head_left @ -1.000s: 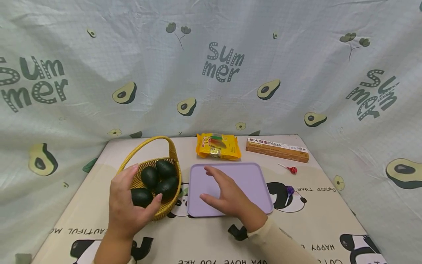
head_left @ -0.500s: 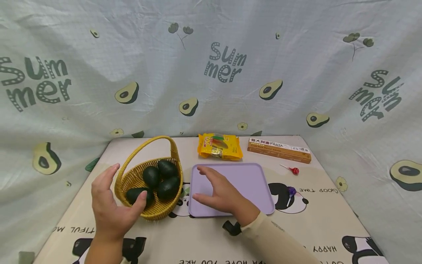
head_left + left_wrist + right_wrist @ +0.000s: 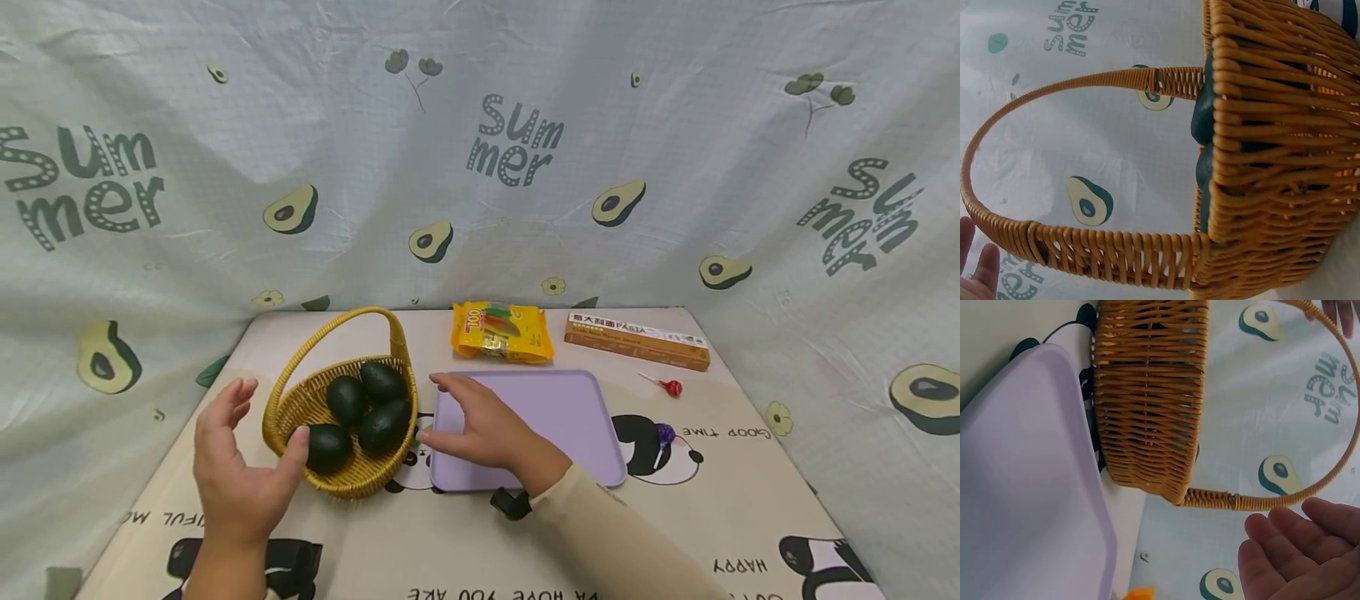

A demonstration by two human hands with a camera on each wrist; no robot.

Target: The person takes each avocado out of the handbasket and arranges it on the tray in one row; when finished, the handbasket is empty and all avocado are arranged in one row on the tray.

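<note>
A yellow wicker basket (image 3: 352,487) with a tall arched handle stands on the left of the table. Several dark green avocados (image 3: 384,427) lie inside it. Beside the basket's left side is my left hand (image 3: 242,492), fingers spread and thumb apart, holding nothing; its thumb tip overlaps the basket rim in the head view. My right hand (image 3: 487,427) hovers over the left part of a lilac tray (image 3: 555,400), its loosely bent fingers pointing at the basket with nothing in them. In the right wrist view, those fingers (image 3: 1285,544) show near the basket handle (image 3: 1272,501).
Behind the tray lies a yellow snack bag (image 3: 502,332) with a mango picture. To its right is a long pasta box (image 3: 637,340). A red lollipop (image 3: 672,387) and a purple lollipop (image 3: 665,433) lie right of the tray. A printed curtain (image 3: 510,225) hangs behind the table.
My left hand has moved left, from in front of the basket to its outer side. My right hand has shifted left over the tray, closer to the basket. The basket and avocados look unmoved.
</note>
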